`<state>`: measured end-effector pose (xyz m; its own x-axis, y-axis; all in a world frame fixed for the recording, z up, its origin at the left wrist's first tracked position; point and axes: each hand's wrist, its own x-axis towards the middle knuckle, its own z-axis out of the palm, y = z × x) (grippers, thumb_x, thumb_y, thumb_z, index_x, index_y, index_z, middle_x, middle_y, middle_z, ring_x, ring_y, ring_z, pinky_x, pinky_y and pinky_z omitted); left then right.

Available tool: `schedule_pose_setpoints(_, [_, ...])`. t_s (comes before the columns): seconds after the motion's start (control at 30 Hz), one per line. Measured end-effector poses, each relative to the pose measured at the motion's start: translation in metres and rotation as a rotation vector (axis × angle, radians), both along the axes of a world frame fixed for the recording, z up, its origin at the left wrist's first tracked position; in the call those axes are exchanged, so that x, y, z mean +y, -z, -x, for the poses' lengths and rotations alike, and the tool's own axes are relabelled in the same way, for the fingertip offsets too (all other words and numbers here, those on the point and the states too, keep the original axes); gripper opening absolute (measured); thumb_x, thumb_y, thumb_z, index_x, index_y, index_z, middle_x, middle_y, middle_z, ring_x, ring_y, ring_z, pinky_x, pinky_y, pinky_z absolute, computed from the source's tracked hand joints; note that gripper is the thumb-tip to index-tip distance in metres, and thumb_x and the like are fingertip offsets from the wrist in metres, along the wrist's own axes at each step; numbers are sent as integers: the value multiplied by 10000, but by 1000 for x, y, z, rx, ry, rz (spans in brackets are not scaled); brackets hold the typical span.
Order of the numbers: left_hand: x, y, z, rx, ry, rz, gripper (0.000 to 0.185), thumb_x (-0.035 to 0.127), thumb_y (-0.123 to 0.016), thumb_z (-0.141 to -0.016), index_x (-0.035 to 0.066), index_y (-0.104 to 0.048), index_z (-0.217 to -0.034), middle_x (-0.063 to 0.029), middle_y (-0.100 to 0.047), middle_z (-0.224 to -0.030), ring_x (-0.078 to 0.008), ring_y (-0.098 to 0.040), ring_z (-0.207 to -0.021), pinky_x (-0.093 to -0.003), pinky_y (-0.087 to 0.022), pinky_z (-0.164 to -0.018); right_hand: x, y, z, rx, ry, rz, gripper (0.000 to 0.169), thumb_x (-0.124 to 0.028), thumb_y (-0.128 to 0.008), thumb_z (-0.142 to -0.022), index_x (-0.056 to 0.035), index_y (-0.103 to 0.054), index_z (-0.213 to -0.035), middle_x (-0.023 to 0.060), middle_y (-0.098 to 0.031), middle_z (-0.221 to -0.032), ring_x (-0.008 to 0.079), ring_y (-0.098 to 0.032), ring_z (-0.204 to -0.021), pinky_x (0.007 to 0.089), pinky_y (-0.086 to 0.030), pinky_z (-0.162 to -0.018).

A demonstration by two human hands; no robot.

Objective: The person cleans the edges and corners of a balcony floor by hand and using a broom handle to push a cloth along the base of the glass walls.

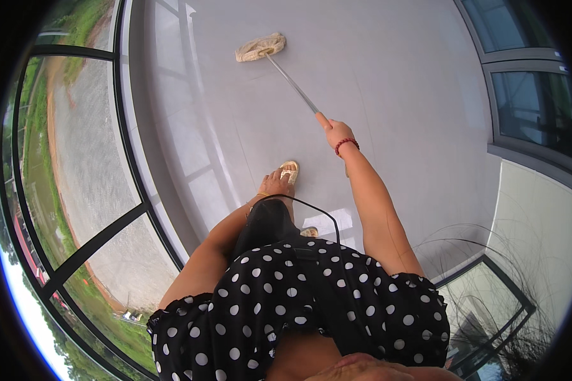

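Note:
My right hand (338, 133), with a dark red bead bracelet (347, 144) at its wrist, is closed around the orange grip (322, 119) of a mop. A metal mop pole (293, 83) slants away from the hand to the far left. On the grey floor (410, 114) lies the cream, shaggy mop head (261, 46). My left hand (274, 184) holds nothing and hangs low by my bent leg, fingers somewhat spread; I cannot tell whether it touches the leg. Just past its fingertips shows a gold slipper (290, 170) on one foot.
Tall black-framed windows (145, 208) run along the left above a grey sill strip (145, 109), with gravel and grass outside. Grey-framed windows (529, 62) stand at the right. At lower right is another open window frame (486, 259). A black cord (321, 209) hangs before my body.

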<state>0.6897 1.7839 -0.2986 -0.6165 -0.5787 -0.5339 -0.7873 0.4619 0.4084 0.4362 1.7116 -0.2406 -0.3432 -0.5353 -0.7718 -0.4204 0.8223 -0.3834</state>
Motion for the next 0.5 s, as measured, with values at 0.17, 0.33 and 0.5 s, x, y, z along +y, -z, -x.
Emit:
schedule_pose_setpoints(0.17, [4, -1, -15, -26, -75, 77, 469, 208, -584, -753, 85, -491, -1196, -185, -437, -1263, -328, -464, -1153, -432, -392, -935, 7, 2, -3, 56, -56, 226, 396, -298, -383, -932, -101, -492, -1258, 153, -617, -1067, 307, -603, -940, 390, -484, -820])
schedule_pose_setpoints(0.33, [46, 4, 18, -28, -129, 22, 447, 159, -536, -768, 86, -466, -1203, -217, -414, -1275, -350, -482, -1125, -444, -416, -901, 199, -10, 23, -66, 148, 352, 440, -346, -469, -916, -88, -511, -1270, 7, -546, -709, 92, -504, -597, 245, -421, -557])
schedule_pose_setpoints(0.5, [129, 9, 83, 77, -19, 112, 401, 178, -572, -765, 59, -495, -1140, -203, -463, -1172, -375, -512, -1058, -449, -428, -894, 450, -45, 51, 27, 155, 346, 379, -236, -490, -929, -107, -500, -1285, 3, -497, -617, 64, -444, -532, 236, -402, -504])
